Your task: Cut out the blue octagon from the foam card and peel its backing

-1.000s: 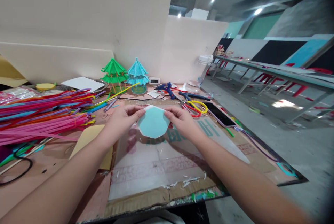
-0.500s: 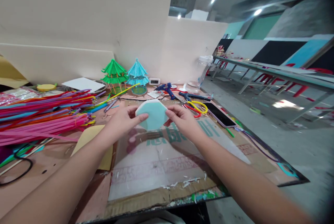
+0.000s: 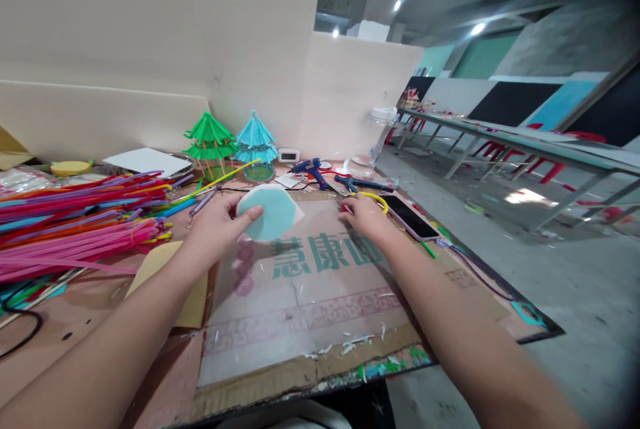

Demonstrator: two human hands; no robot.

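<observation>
My left hand [image 3: 216, 223] holds a light-blue paper polygon [image 3: 267, 212] by its left edge, just above the cardboard sheet [image 3: 310, 302] with green printed characters. My right hand [image 3: 364, 214] has left the paper and rests on the red and yellow scissors [image 3: 376, 198] at the sheet's far right; its fingers cover the handles, and whether they grip them I cannot tell. A black phone [image 3: 409, 216] lies just right of that hand.
A big pile of coloured straws [image 3: 80, 222] lies at the left. A green straw pagoda [image 3: 210, 142] and a blue one [image 3: 256, 142] stand at the back. A blue glue gun [image 3: 313, 171], pliers [image 3: 363, 182], a yellow paper sheet [image 3: 173, 282] and paper scraps lie around. The table edge runs along the right.
My right hand let go of the blue polygon and moved right onto the scissors. My left hand kept the polygon and shifted it slightly left.
</observation>
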